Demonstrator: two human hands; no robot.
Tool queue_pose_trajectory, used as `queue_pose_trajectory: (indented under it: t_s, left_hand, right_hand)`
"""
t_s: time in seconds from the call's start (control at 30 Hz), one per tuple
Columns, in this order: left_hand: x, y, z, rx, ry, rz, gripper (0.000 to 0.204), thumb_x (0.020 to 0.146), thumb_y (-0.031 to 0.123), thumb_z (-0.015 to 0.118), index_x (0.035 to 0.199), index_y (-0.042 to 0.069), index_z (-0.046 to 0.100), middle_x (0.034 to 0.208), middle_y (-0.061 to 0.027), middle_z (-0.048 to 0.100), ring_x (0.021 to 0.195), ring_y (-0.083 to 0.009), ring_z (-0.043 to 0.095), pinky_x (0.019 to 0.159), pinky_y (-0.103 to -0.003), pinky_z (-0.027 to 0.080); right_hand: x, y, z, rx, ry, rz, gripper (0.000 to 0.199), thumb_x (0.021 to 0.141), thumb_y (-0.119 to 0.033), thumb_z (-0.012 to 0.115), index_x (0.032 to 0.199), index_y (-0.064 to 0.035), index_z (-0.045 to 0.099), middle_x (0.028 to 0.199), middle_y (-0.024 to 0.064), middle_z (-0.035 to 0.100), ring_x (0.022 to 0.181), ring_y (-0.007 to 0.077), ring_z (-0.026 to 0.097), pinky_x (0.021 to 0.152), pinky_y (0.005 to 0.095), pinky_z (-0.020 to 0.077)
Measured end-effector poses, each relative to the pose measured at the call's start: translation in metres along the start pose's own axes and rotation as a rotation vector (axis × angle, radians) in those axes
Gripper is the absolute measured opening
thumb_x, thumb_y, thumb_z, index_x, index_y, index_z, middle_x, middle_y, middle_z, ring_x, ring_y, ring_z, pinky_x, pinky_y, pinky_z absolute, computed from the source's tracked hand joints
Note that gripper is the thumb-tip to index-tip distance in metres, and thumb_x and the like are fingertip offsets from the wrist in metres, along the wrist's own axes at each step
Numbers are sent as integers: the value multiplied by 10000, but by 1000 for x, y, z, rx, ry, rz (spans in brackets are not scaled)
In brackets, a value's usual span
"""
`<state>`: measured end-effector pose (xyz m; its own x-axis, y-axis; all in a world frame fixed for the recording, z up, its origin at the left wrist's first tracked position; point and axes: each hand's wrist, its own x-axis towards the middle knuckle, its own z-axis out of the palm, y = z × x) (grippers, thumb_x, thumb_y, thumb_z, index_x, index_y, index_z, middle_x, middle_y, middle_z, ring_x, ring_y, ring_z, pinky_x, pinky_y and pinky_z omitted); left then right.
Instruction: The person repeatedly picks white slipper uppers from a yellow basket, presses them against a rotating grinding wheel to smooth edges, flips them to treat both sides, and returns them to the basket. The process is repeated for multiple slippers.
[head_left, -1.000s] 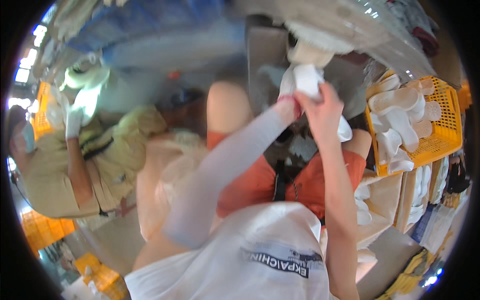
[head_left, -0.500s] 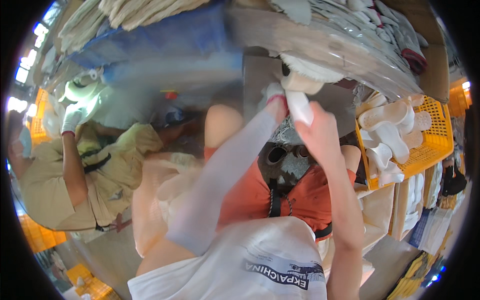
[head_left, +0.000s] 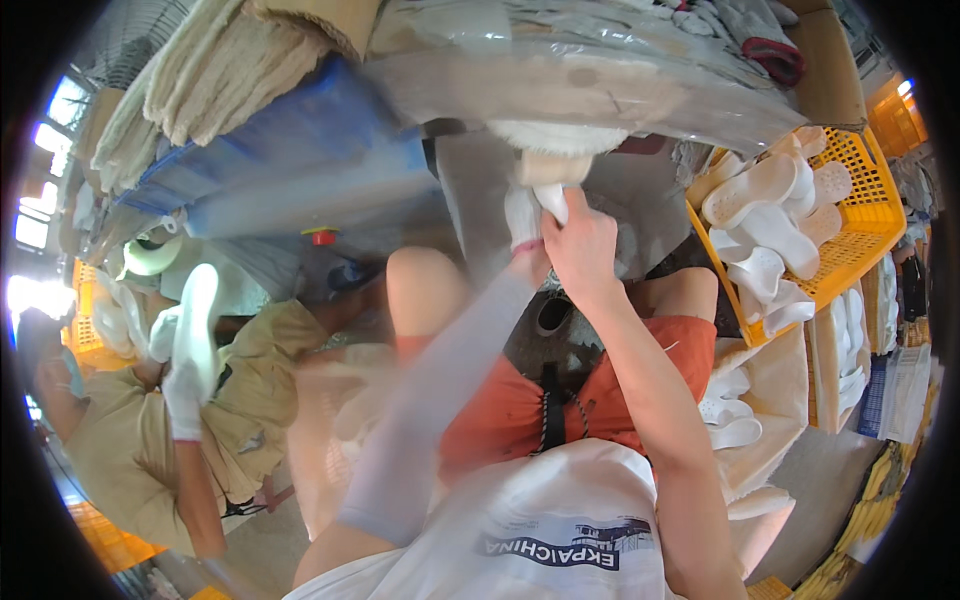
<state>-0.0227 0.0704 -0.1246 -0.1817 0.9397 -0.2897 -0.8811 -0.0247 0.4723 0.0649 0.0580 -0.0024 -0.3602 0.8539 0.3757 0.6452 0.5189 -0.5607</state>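
Observation:
My left hand (head_left: 522, 218), in a white glove with a pink cuff, is closed around one side of a smooth white shoe (head_left: 551, 203). On the other side my bare right hand (head_left: 584, 246) grips the same shoe, its thumb and fingers pressed together. Most of the shoe is hidden by my hands. Its far end meets, or nearly meets, a cream-coloured wheel (head_left: 553, 170) with fluffy white material (head_left: 560, 138) just above it. Whether shoe and wheel touch, I cannot tell.
A yellow crate (head_left: 868, 215) of white clogs (head_left: 760, 195) stands at my right, above a cloth-lined container (head_left: 775, 410) with more. On my left a co-worker's gloved hand (head_left: 186, 395) holds a white shoe (head_left: 198, 315). Stacked gloves (head_left: 225, 85) lie over a blue bin (head_left: 270, 150).
In the picture, both hands and the shoe have shifted left, as has the wheel, while the view itself has turned. The co-worker's white shoe is now held upright.

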Motion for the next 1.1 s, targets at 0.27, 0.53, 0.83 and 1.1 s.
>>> queue_pose_trajectory:
  t_s: [0.27,0.53,0.83,1.1]
  left_hand:
    - [24,47,32,-128,104,-154,459,1065,469,448,1232,81,632,1185,-108,689,1037,-284,665,892,-410,554]
    - [-46,53,44,-53,142,17,457,1073,471,461,1178,71,653,1120,-100,720,1010,-253,671,881,-377,546]
    - [-36,89,46,-215,-13,132,582,1088,425,487,1527,46,442,1447,-126,564,1301,-268,554,1104,-363,464]
    - [-78,34,44,118,-68,-45,402,1116,395,413,1310,82,575,1234,-79,652,1100,-212,624,1010,-350,500]
  right_hand:
    - [7,-33,-50,438,-365,92,575,806,-169,807,1295,31,580,1129,193,701,1032,317,702,872,382,549]
    - [-74,4,-120,955,-506,425,692,787,39,791,1415,5,504,1286,104,631,1174,209,630,979,363,533]
    - [-20,-50,-112,982,-376,834,598,808,-146,777,1324,80,578,1161,144,695,1026,210,676,920,347,539]
    - [-124,-20,-126,-125,-368,39,848,754,-163,836,1451,51,404,1166,230,657,1021,391,635,885,447,559]
